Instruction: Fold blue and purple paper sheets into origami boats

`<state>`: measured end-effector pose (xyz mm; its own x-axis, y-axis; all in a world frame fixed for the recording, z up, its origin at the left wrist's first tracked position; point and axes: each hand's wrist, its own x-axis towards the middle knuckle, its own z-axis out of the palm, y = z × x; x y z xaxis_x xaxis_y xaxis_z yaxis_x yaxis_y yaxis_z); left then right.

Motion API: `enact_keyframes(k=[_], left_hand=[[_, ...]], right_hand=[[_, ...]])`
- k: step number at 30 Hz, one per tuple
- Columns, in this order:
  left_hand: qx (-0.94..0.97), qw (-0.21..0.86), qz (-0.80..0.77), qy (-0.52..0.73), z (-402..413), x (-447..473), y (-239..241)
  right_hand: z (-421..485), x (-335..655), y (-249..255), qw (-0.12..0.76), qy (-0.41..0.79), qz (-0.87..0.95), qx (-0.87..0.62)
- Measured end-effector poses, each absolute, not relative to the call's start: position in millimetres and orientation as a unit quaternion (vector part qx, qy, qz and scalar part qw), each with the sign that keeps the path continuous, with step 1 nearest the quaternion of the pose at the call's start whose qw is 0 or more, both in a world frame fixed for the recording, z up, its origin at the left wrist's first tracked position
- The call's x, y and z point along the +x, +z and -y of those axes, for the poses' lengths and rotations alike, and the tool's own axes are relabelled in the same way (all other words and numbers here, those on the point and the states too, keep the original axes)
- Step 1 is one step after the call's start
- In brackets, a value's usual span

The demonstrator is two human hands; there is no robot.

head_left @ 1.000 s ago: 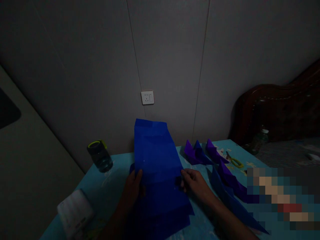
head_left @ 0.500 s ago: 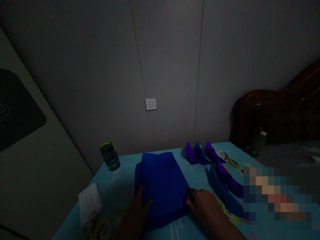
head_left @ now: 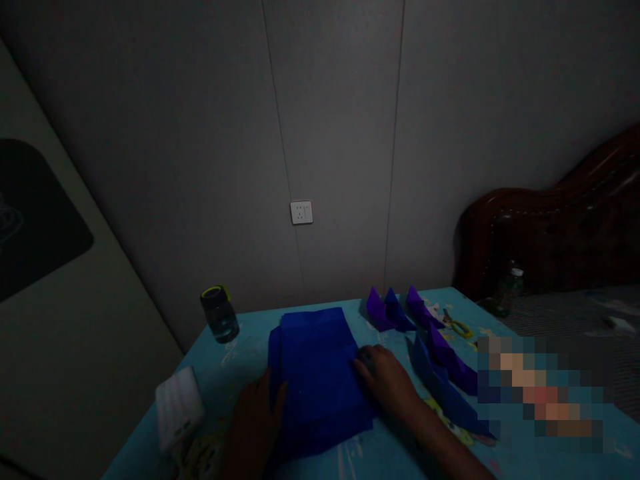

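Sheets of blue paper [head_left: 320, 380] lie on the table in front of me, one layer jutting out at the left. My left hand [head_left: 255, 417] rests at the left edge, its thumb and fingers apart. At the right edge my right hand [head_left: 387, 380] has its fingers curled in and its thumb on the paper; its fingertips are dark and hard to make out. Right of it lie folded paper boats: a blue one [head_left: 445, 390], a purple one [head_left: 453, 363], and more purple [head_left: 379, 313] and blue [head_left: 397, 315] ones farther back.
A dark tumbler [head_left: 220, 317] with a yellow-green rim stands at the back left. Nearer is a white ribbed box-like thing [head_left: 179, 407]. Scissors [head_left: 457, 325] with yellow handles lie at the back right. The patterned blue tablecloth [head_left: 250, 353] meets the wall; a blurred-out patch covers the right.
My right hand has slid up and slightly left along the paper's right edge. My left hand has shifted left. The view has moved slightly.
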<state>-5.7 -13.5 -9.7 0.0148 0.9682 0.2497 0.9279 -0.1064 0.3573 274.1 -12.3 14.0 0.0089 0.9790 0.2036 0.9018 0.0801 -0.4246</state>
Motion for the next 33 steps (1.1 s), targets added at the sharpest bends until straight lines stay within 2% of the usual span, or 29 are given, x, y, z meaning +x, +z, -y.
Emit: enact_keyframes(k=[5,9,11,14,17,19,20,24,27,29,31,33], left_hand=[[0.716,0.002,-0.672,0.191,-0.4,1.3,-29.0],[0.694,0.056,-0.671,0.255,-0.3,5.0,-33.5],[0.672,0.113,-0.661,0.315,-1.7,4.5,-29.9],[0.603,0.251,-0.646,0.395,-6.1,0.0,-20.4],[0.512,0.374,-0.636,0.44,-8.2,-4.8,-10.2],[0.47,0.428,-0.62,0.461,-6.3,-4.7,-4.7],[0.455,0.459,-0.603,0.468,-4.7,-3.2,-2.6],[0.412,0.553,-0.54,0.482,-0.7,8.0,0.8],[0.401,0.537,-0.569,0.478,-2.3,13.1,2.6],[0.385,0.506,-0.572,0.519,-0.8,12.4,8.5],[0.359,0.507,-0.504,0.6,6.1,10.6,19.9],[0.347,0.571,-0.366,0.648,17.6,10.9,35.4]], right_hand=[[-7.1,262.0,-11.3,0.245,0.027,0.722,-0.646],[-2.1,257.8,-24.5,0.257,0.052,0.733,-0.628],[-0.5,258.4,-26.1,0.291,0.093,0.738,-0.601],[-1.4,262.8,-17.4,0.422,0.224,0.673,-0.565],[0.5,270.6,5.0,0.594,0.456,0.482,-0.454],[6.3,276.0,21.7,0.655,0.579,0.362,-0.324],[10.4,278.2,28.6,0.67,0.603,0.325,-0.285],[24.1,282.1,37.3,0.685,0.601,0.29,-0.292],[24.7,282.2,28.5,0.685,0.601,0.278,-0.305],[22.5,282.5,22.5,0.695,0.607,0.253,-0.291],[21.6,282.5,20.2,0.705,0.614,0.237,-0.264],[22.9,281.5,21.9,0.709,0.619,0.245,-0.231]])
